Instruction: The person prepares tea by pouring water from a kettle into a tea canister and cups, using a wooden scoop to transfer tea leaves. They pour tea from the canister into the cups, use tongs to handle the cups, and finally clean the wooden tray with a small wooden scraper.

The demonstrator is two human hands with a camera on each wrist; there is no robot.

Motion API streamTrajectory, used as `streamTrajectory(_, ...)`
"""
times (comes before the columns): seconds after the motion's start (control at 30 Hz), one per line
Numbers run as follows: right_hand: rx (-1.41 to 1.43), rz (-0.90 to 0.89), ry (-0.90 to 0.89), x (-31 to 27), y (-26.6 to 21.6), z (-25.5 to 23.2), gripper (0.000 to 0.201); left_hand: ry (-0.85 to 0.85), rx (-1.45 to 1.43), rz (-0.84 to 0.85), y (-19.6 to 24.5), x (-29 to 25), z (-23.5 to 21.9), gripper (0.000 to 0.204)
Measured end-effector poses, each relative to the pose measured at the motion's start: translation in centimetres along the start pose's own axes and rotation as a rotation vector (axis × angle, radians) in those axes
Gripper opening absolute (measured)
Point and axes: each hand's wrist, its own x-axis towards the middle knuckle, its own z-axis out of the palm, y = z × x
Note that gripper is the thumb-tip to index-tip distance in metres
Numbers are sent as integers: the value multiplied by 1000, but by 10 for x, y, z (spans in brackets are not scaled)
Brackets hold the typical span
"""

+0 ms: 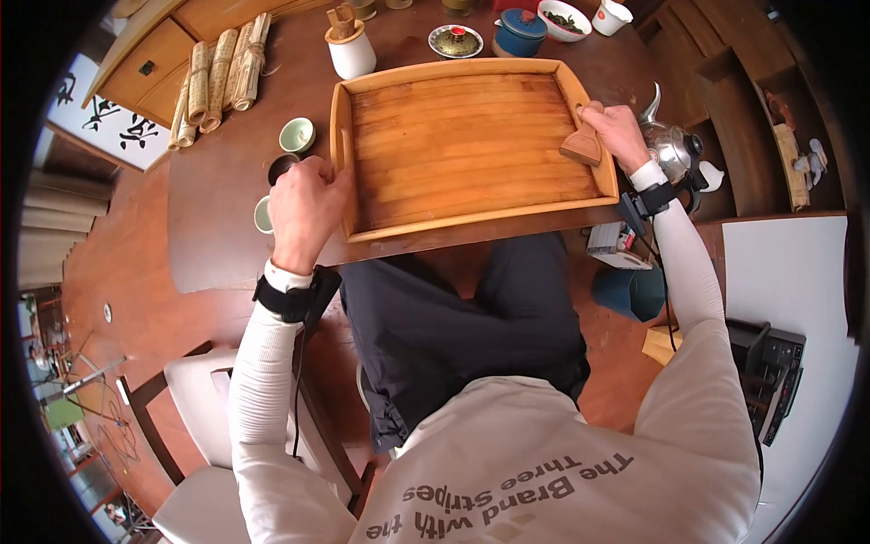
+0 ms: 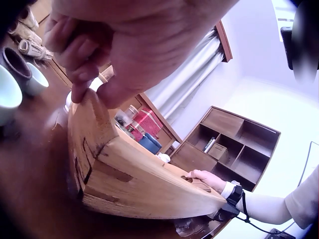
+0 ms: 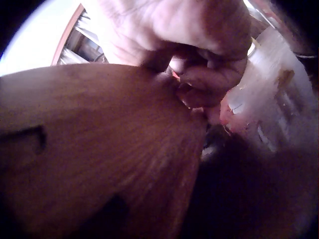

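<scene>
A rectangular wooden tray [image 1: 462, 145] with raised walls lies in front of me, its near side at the table's front edge. My left hand [image 1: 306, 204] grips the left end wall, fingers and thumb pinching its top edge in the left wrist view. At the opposite end, my right hand [image 1: 616, 134] holds the right wall, fingers curled over the rim. A small flared wooden piece [image 1: 581, 147] hangs just below the right fingertips, against the inside of that wall. Close by in the right wrist view is the tray's broad wooden end wall [image 3: 99, 129].
Beside the left hand stand pale green cups [image 1: 296, 135] and a dark cup [image 1: 283, 167]. Bamboo scrolls [image 1: 222, 72] lie back left. Behind the tray are a white utensil holder [image 1: 352, 54], a lidded bowl [image 1: 455, 41] and a blue pot [image 1: 519, 34]. A metal kettle [image 1: 669, 150] stands right.
</scene>
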Motion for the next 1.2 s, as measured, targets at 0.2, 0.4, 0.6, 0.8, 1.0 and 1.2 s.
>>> streamTrajectory(0.2, 77, 107, -7, -32, -5, -17, 36, 11, -191, -43, 13, -24, -16, 30)
streamTrajectory(0.4, 235, 118, 26, -99, 8, -23, 33, 38, -552, -60, 15, -97, -10, 23)
streamTrajectory(0.6, 45, 25, -33, -167, 20, -21, 36, 9, -965, -300, 11, -184, -16, 18)
streamTrajectory(0.8, -52, -66, -84, -232, 15, -12, 37, -91, -1107, -418, 11, -250, -26, 40)
streamTrajectory(1.0, 157, 54, -325, -236, -13, -35, 37, -94, -1140, -428, -21, -308, -3, 37)
streamTrajectory(1.2, 510, -11, -462, -205, -79, -27, 36, -34, -1210, -544, -44, -344, 21, 37)
